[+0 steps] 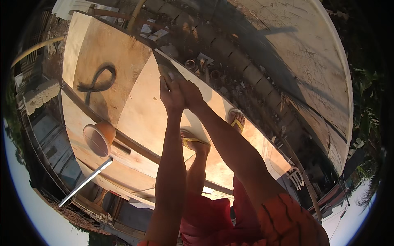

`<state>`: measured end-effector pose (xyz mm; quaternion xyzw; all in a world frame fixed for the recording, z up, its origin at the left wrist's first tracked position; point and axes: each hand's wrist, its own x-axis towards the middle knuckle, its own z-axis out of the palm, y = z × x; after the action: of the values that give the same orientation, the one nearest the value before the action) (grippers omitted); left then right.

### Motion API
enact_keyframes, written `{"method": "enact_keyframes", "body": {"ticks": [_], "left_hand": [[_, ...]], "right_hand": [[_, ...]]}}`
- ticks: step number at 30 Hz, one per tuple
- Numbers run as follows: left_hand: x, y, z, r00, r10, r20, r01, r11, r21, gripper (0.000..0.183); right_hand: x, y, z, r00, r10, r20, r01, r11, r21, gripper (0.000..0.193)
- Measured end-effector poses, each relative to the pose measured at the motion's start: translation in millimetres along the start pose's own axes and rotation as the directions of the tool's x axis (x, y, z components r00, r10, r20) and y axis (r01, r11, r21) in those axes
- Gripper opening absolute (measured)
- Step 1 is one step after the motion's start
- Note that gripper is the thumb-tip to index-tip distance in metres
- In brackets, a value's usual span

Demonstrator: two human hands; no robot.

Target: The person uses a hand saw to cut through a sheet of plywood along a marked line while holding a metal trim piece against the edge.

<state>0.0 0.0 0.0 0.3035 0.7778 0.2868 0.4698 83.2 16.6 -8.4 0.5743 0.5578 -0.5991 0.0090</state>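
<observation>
Both my hands are together near the board edge, above pale plywood sheets (137,98). My left hand (172,97) is closed, and my right hand (188,91) is closed close beside it. Between them they grip a dark, flat tool that tapers like a blade (164,63), its narrow end pointing away from me along the plywood's far edge. My fingers hide its handle, so its exact kind cannot be made out.
My feet in yellow-strapped flip-flops (196,140) stand on the plywood. An orange bucket (100,138) sits at left near a long metal bar (86,182). A dark looped cord (111,74) lies farther off. Beyond the edge are a rubble-strewn drop (223,88) and a concrete wall (316,78).
</observation>
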Motion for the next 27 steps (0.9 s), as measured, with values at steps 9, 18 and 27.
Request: {"method": "enact_keyframes", "body": {"ticks": [9, 18, 27], "left_hand": [[-77, -30, 36, 0.990, 0.103, -0.096, -0.107, 0.994, -0.035, 0.066], [4, -67, -23, 0.940, 0.140, 0.310, 0.002, 0.909, -0.417, 0.097], [126, -182, -20, 0.997, 0.041, -0.071, 0.007, 0.820, 0.572, 0.118]], "right_hand": [[-69, 61, 12, 0.946, -0.280, -0.162, 0.284, 0.959, 0.003, 0.066], [15, 69, -4, 0.927, -0.342, -0.155, 0.330, 0.939, -0.099, 0.071], [-26, 90, 5, 0.862, -0.471, -0.187, 0.472, 0.881, -0.039, 0.070]]}}
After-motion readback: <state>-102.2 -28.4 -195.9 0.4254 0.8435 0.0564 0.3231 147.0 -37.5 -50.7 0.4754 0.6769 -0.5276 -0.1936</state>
